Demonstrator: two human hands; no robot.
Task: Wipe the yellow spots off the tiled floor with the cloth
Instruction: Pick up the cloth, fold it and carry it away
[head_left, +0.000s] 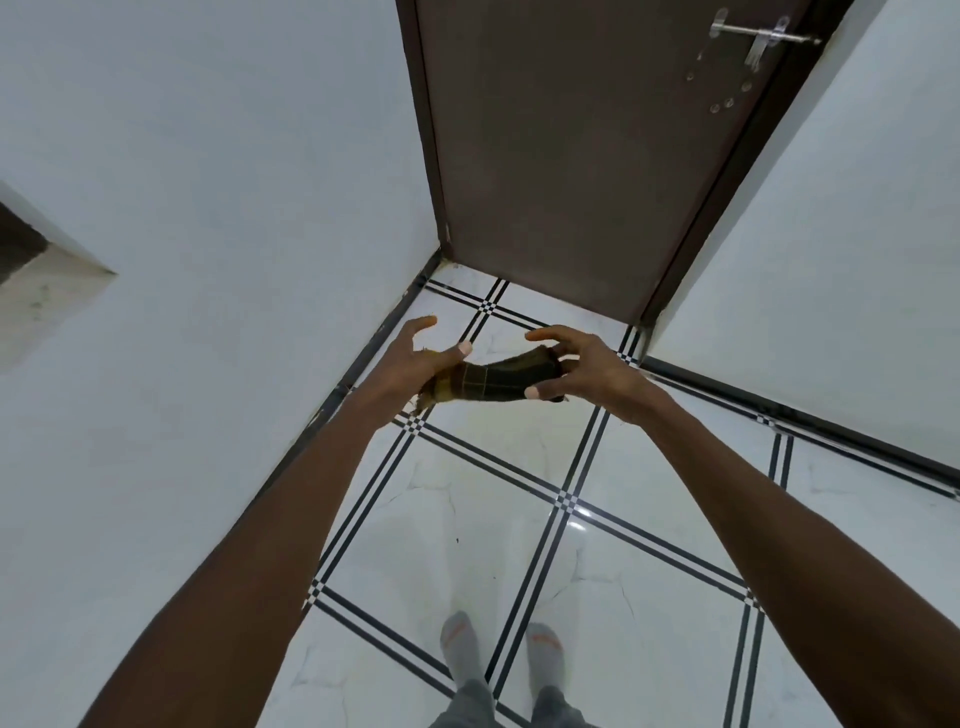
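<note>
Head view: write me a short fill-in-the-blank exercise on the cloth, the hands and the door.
1. The dark rolled cloth with yellow check lines is gripped by ___ hands: left hand and right hand.
2. The cloth is held in the air ___ the white black-striped tiled floor.
3. The brown door ahead, with its metal latch, stands ___.
Missing words: both; above; closed.

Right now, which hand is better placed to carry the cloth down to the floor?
Probably the left hand: the cloth lies across its palm under the thumb. The right hand only pinches the other end with fingertips.
</note>
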